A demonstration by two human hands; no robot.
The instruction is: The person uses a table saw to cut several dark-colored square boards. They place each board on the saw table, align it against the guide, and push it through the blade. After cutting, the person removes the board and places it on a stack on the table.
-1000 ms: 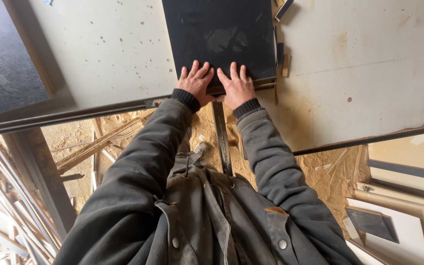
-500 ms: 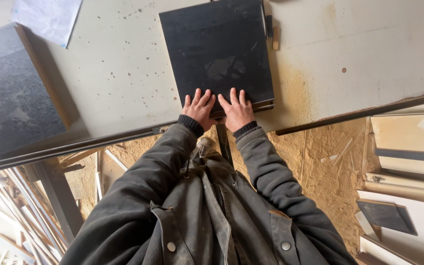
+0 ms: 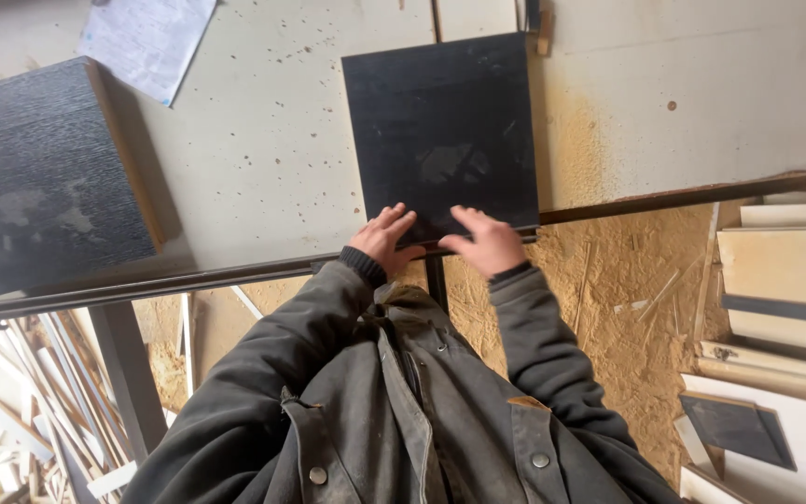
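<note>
A square black panel (image 3: pixel 440 131) lies flat on the pale worktable (image 3: pixel 282 140), its near edge at the table's front rail. My left hand (image 3: pixel 382 241) rests with spread fingers on the panel's near left corner. My right hand (image 3: pixel 485 245) hovers at the near edge, fingers apart, and seems barely to touch the panel. Both arms wear dark grey jacket sleeves.
A second, thicker black board (image 3: pixel 48 177) with a wood-coloured edge lies at the table's left. A sheet of paper (image 3: pixel 146 42) sits at the far left. Sawdust (image 3: pixel 608 299) covers the floor. Stacked light panels (image 3: pixel 785 280) stand at right, wood offcuts (image 3: pixel 20 401) at lower left.
The view has shifted, so the panel now sits lower and further right in frame. My hands have slid back toward the panel's near edge, and the right hand has lifted partly off it.
</note>
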